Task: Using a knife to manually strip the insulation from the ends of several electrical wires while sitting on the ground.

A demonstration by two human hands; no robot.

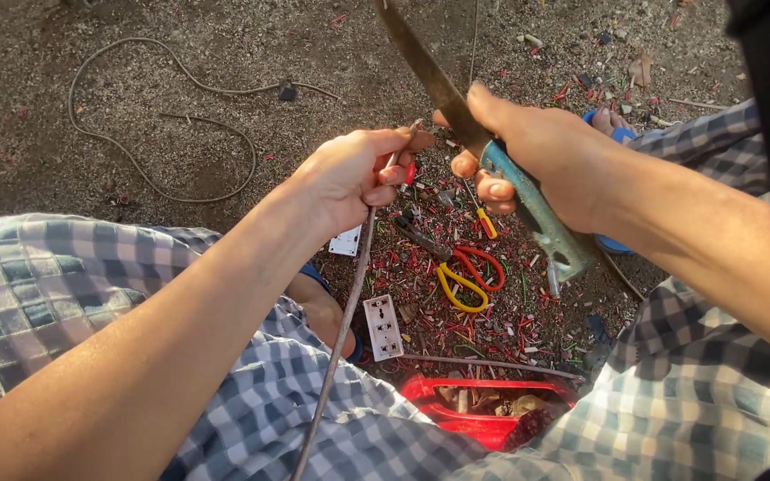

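1. Head view, hands: the left hand (pixel 354 174) is clenched around the upper end of a thin grey cable (pixel 342 325), thumb and fingers (pixel 391 175) pinching it just below its tip; the cable runs down from the fist, slanting toward the lower left across the person's checked trousers (pixel 64 285)
2. Head view, right side: the right hand (pixel 536 151) is grasping the worn blue-green handle (pixel 541 223) of a long knife (pixel 430 76); its fingers are wrapped fully round the handle, and the dark blade slants up and to the left, past the top edge of the picture
3. The blade's base lies just beside the tip of the cable, at the left thumb; whether the edge touches the cable cannot be told
4. On the gravel ground (pixel 135 53) between the knees lie many red and green wire scraps (pixel 492 325)
5. Among the scraps lie pliers with red and yellow grips (pixel 467 274), a small yellow-handled tool (pixel 487 223) and a white socket strip (pixel 382 327)
6. A second white socket piece (pixel 347 241) shows just under the left wrist
7. A red plastic basket (pixel 483 411) sits at the bottom, near the right knee, with brownish bits inside
8. A long grey cord (pixel 158 134) loops over the ground at the upper left, well apart from both hands
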